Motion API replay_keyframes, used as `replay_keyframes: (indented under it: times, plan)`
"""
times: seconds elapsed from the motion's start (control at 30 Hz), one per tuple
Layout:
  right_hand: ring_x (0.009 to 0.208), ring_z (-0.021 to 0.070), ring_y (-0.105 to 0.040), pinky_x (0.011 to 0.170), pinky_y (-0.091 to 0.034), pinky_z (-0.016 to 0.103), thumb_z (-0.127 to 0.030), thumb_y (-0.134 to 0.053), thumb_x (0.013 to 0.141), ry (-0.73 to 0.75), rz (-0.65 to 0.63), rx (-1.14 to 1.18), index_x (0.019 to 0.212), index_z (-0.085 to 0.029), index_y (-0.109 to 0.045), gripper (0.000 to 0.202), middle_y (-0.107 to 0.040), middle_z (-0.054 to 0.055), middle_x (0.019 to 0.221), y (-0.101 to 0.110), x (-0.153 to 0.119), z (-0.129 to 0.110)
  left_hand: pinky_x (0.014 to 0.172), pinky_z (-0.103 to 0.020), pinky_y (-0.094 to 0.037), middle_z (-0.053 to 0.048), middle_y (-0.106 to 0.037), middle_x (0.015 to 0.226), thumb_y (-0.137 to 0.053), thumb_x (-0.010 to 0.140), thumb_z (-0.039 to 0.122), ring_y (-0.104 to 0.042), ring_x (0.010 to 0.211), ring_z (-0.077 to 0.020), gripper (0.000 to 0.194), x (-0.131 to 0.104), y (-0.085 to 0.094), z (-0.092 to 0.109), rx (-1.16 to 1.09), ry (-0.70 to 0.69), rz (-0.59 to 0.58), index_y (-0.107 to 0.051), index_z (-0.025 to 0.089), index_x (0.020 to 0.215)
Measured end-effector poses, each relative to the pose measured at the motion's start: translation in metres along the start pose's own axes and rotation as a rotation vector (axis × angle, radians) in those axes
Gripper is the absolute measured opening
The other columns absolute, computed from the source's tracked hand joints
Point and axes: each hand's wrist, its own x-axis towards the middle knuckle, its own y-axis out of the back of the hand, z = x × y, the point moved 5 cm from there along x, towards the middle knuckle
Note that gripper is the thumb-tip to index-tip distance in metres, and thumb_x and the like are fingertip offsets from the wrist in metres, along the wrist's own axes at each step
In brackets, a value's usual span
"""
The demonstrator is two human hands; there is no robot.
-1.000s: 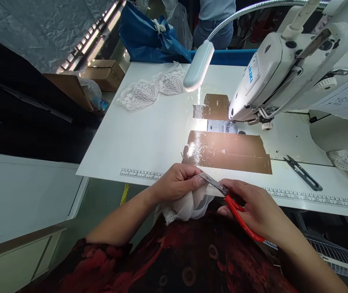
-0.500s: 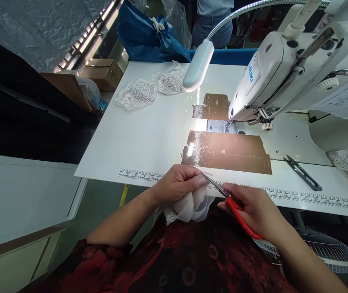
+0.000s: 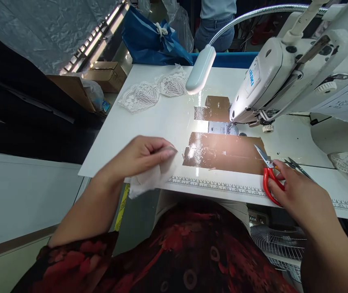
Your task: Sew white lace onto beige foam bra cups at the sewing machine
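My left hand (image 3: 149, 156) pinches a piece of pale sheer fabric (image 3: 149, 181) that hangs down over the table's front edge. On the right, my right hand (image 3: 296, 185) is closed on red-handled scissors (image 3: 273, 181), whose blades point up and left over the brown taped sheet (image 3: 223, 150). Close beside that hand lies a pair of grey thread snips (image 3: 298, 167), partly covered by it. A tiny pale scrap (image 3: 212, 168) rests at the sheet's lower edge.
The white sewing machine (image 3: 259, 81) stands at the right, with a lamp (image 3: 201, 69) over the white table (image 3: 106, 142). White lace cups (image 3: 143, 97) lie at the back left. A ruler strip (image 3: 210, 185) runs along the front edge. Beyond stands a person (image 3: 216, 24).
My left hand has carried the fabric left and away from the scissors. My right hand has moved right with the scissors, their handles now spread. A small scrap now lies on the brown sheet.
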Motion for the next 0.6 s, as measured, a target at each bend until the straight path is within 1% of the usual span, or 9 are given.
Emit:
replay_keyframes:
  times: [0.07, 0.13, 0.23, 0.3, 0.37, 0.43, 0.5, 0.53, 0.6]
  plan:
    - [0.07, 0.0275, -0.066, 0.052, -0.041, 0.033, -0.04, -0.05, 0.091, 0.022, 0.036, -0.1, 0.124, -0.016, -0.063, 0.043, -0.071, 0.014, 0.087, -0.001, 0.004, 0.01, 0.069, -0.025, -0.048, -0.002, -0.069, 0.081, -0.056, 0.089, 0.047, -0.063, 0.075, -0.0166, 0.035, 0.014, 0.023, -0.011, 0.254, 0.026, 0.099, -0.072, 0.016, 0.09]
    - [0.069, 0.0296, -0.064, 0.055, -0.042, 0.037, -0.039, -0.048, 0.092, 0.049, 0.097, -0.178, 0.118, -0.014, -0.067, 0.041, -0.07, 0.016, 0.082, -0.001, 0.007, 0.015, 0.08, -0.03, -0.05, -0.005, -0.07, 0.103, -0.052, 0.09, 0.046, -0.064, 0.089, -0.0209, 0.038, 0.028, 0.036, -0.024, 0.481, 0.055, 0.186, -0.069, 0.018, 0.11]
    - [0.069, 0.0337, -0.063, 0.057, -0.044, 0.042, -0.039, -0.043, 0.094, 0.083, 0.179, -0.226, 0.108, -0.013, -0.072, 0.041, -0.068, 0.018, 0.076, -0.001, 0.007, 0.016, 0.1, -0.045, -0.044, -0.013, -0.051, 0.141, -0.052, 0.09, 0.04, -0.053, 0.122, -0.032, 0.051, 0.039, 0.031, -0.036, 0.762, 0.01, 0.25, -0.053, 0.016, 0.135]
    - [0.079, 0.035, -0.064, 0.066, -0.049, 0.045, -0.037, -0.042, 0.094, 0.118, 0.235, -0.209, 0.105, -0.011, -0.072, 0.04, -0.07, 0.019, 0.084, 0.002, 0.006, 0.01, 0.108, -0.052, -0.037, -0.016, -0.045, 0.146, -0.05, 0.092, 0.036, -0.042, 0.133, -0.0345, 0.05, 0.035, 0.017, -0.034, 0.857, -0.097, 0.292, -0.05, 0.013, 0.136]
    - [0.091, 0.033, -0.065, 0.08, -0.051, 0.045, -0.033, -0.045, 0.095, 0.175, 0.302, -0.119, 0.109, -0.011, -0.07, 0.036, -0.071, 0.018, 0.098, 0.006, 0.004, -0.002, 0.112, -0.053, -0.033, -0.016, -0.051, 0.14, -0.048, 0.094, 0.033, -0.043, 0.134, -0.0325, 0.044, 0.025, -0.005, -0.029, 0.872, -0.229, 0.304, -0.052, 0.012, 0.132]
    - [0.1, 0.0299, -0.065, 0.09, -0.051, 0.044, -0.03, -0.047, 0.095, 0.276, 0.326, 0.057, 0.116, -0.012, -0.066, 0.033, -0.07, 0.016, 0.11, 0.006, 0.002, -0.022, 0.114, -0.053, -0.033, -0.017, -0.057, 0.133, -0.046, 0.096, 0.033, -0.046, 0.132, -0.0317, 0.042, 0.012, -0.036, -0.028, 0.867, -0.318, 0.235, -0.054, 0.009, 0.129]
    - [0.109, 0.028, -0.063, 0.093, -0.052, 0.043, -0.03, -0.046, 0.097, 0.392, 0.243, 0.236, 0.124, -0.013, -0.061, 0.035, -0.067, 0.015, 0.12, -0.003, 0.002, -0.05, 0.114, -0.056, -0.032, -0.021, -0.053, 0.139, -0.043, 0.097, 0.036, -0.043, 0.135, -0.0344, 0.047, 0.0, -0.068, -0.03, 0.861, -0.326, 0.164, -0.052, 0.006, 0.131]
    - [0.114, 0.028, -0.062, 0.094, -0.053, 0.044, -0.031, -0.044, 0.098, 0.435, 0.178, 0.288, 0.128, -0.013, -0.057, 0.038, -0.065, 0.016, 0.125, -0.01, 0.003, -0.064, 0.114, -0.056, -0.032, -0.024, -0.047, 0.144, -0.042, 0.098, 0.04, -0.039, 0.139, -0.0359, 0.053, -0.005, -0.082, -0.03, 0.849, -0.318, 0.167, -0.048, 0.004, 0.135]
    - [0.128, 0.0301, -0.053, 0.101, -0.05, 0.048, -0.031, -0.04, 0.099, 0.484, 0.068, 0.338, 0.135, -0.01, -0.051, 0.044, -0.057, 0.018, 0.137, -0.024, 0.004, -0.093, 0.115, -0.055, -0.032, -0.023, -0.038, 0.151, -0.043, 0.097, 0.045, -0.03, 0.144, -0.0364, 0.06, -0.014, -0.109, -0.028, 0.808, -0.331, 0.104, -0.042, 0.004, 0.141]
